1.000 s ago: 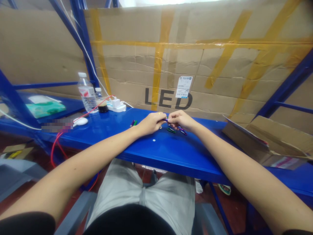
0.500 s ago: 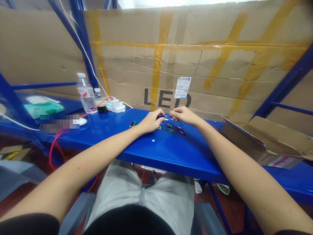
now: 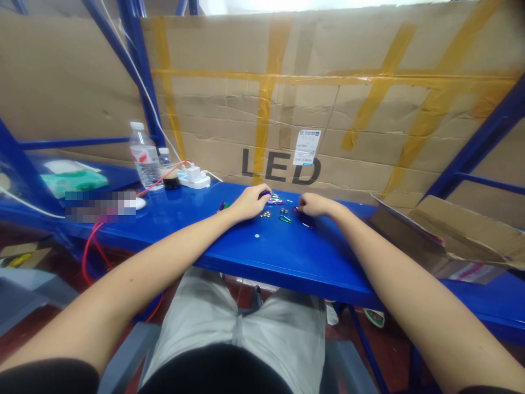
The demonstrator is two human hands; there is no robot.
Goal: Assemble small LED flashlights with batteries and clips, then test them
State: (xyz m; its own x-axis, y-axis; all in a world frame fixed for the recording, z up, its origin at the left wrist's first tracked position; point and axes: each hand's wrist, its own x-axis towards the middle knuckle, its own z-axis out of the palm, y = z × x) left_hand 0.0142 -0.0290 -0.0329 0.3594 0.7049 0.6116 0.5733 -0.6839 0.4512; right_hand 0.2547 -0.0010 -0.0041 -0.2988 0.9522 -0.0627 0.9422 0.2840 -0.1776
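My left hand (image 3: 251, 202) rests on the blue table with its fingers closed round a small purple object (image 3: 266, 193), mostly covered by the fingers. Beside those fingertips lie several carabiners (image 3: 276, 201), purple and silvery. To the right, my right hand (image 3: 315, 204) is down at the table, its fingertips pinching a purple carabiner that is largely hidden. Just below it lies another dark purple carabiner (image 3: 307, 225). A green carabiner (image 3: 285, 219) sits between the hands, near small brassy pieces (image 3: 265, 214) and a few small metal parts (image 3: 284, 210).
Purple and green stick-like pieces (image 3: 223, 206) lie left of my left wrist. Farther left stand a water bottle (image 3: 145, 158), a smaller bottle of dark liquid (image 3: 170, 178) and a power strip (image 3: 196, 179). An open cardboard box (image 3: 447, 241) is at right; a large LED carton (image 3: 229, 109) backs the table.
My right hand has moved right and down, away from my left hand, onto a purple carabiner lying on the table. My left hand has shifted slightly left, still holding the purple object.
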